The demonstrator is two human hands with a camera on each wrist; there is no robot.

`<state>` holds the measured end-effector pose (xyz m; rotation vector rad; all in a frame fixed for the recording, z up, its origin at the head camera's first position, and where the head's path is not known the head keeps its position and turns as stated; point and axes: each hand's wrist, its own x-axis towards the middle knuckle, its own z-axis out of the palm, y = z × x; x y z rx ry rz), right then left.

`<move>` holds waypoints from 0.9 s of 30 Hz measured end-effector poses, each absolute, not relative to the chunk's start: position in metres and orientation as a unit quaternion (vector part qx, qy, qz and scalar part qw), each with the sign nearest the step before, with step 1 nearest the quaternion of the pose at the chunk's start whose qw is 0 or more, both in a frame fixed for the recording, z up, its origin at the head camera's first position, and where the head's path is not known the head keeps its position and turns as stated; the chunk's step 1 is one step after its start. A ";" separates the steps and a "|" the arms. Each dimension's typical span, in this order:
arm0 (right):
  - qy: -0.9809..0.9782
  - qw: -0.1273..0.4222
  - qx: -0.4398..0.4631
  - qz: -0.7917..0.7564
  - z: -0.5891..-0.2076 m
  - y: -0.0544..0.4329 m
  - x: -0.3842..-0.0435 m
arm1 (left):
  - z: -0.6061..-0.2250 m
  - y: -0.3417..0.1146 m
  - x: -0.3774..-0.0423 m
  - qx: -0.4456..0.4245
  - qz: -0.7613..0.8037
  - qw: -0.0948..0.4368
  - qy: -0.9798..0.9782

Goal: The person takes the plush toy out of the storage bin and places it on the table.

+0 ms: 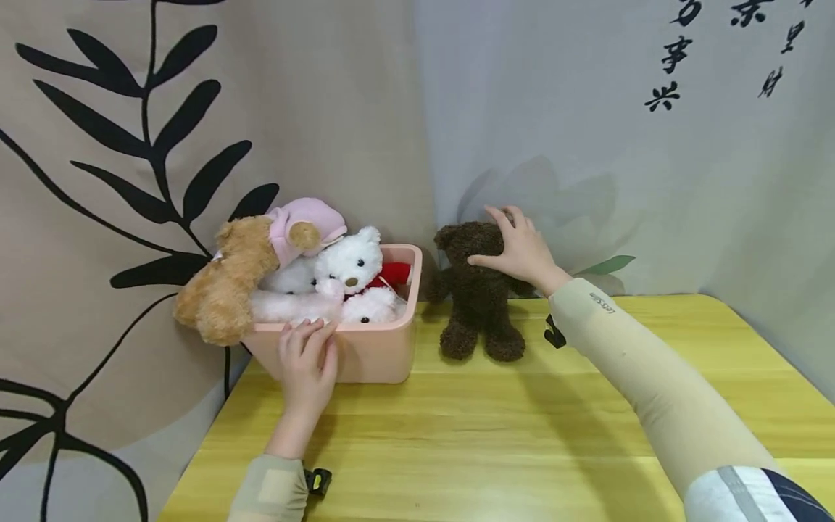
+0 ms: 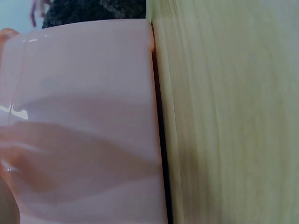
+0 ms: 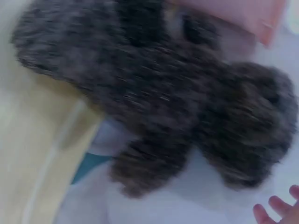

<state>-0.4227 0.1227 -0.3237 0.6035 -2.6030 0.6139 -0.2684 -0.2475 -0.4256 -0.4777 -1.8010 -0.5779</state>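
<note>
A dark brown teddy bear stands upright on the table, leaning near the curtain, right of a pink bin. Over its head, my right hand is spread, thumb and fingers apart. The right wrist view shows the fingers separate from the bear's fur. My left hand rests its fingers on the bin's front rim, palm toward the front wall. Inside the bin, a white teddy bear sits among other pale plush toys.
A tan plush toy with a pink hooded top hangs over the bin's left side. The yellow wood-grain table ends at a curtain with leaf prints and dark characters behind.
</note>
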 end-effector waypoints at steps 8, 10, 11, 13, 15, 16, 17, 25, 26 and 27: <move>-0.890 0.230 0.254 0.301 -0.268 0.089 -0.417 | -0.424 -0.250 -0.263 -0.197 -0.240 0.563 -0.766; -0.874 0.226 0.279 0.327 -0.262 0.072 -0.417 | -0.423 -0.249 -0.264 -0.202 -0.241 0.561 -0.766; -0.866 0.221 0.292 0.339 -0.259 0.063 -0.417 | -0.423 -0.247 -0.264 -0.204 -0.242 0.560 -0.765; -0.852 0.206 0.318 0.361 -0.256 0.041 -0.416 | -0.422 -0.247 -0.265 -0.206 -0.244 0.559 -0.765; -0.841 0.189 0.342 0.374 -0.255 0.016 -0.415 | -0.422 -0.248 -0.265 -0.205 -0.244 0.559 -0.765; -0.837 0.178 0.353 0.379 -0.255 0.005 -0.413 | -0.422 -0.248 -0.265 -0.204 -0.243 0.559 -0.766; -0.833 0.168 0.362 0.383 -0.256 -0.006 -0.412 | -0.421 -0.248 -0.265 -0.203 -0.242 0.559 -0.767; -0.830 0.119 0.386 0.384 -0.257 -0.065 -0.402 | -0.420 -0.247 -0.265 -0.207 -0.241 0.559 -0.766; -0.828 0.115 0.389 0.388 -0.256 -0.071 -0.401 | -0.420 -0.247 -0.264 -0.205 -0.242 0.560 -0.765; -0.825 0.113 0.392 0.391 -0.254 -0.077 -0.400 | -0.420 -0.248 -0.263 -0.204 -0.244 0.562 -0.764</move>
